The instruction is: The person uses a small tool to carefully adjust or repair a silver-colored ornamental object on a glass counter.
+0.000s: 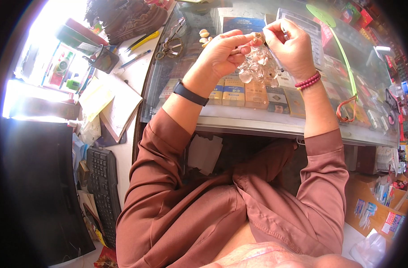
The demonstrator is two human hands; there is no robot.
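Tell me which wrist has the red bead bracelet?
The right wrist wears the red bead bracelet; the left wrist has a plain black band instead.

Left hand [221,53] and right hand [291,47] pinching small brown nut [257,38] above pale shell scraps [257,67] on glass counter [177,76]; scissors [170,42], keyboard [103,183] to left

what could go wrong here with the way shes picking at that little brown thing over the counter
1. The small brown nut-like piece is pinched only at the fingertips of the left hand and right hand; it could slip.
2. The pale flaky scraps piled on the glass counter top lie loose and could scatter toward the metal scissors.
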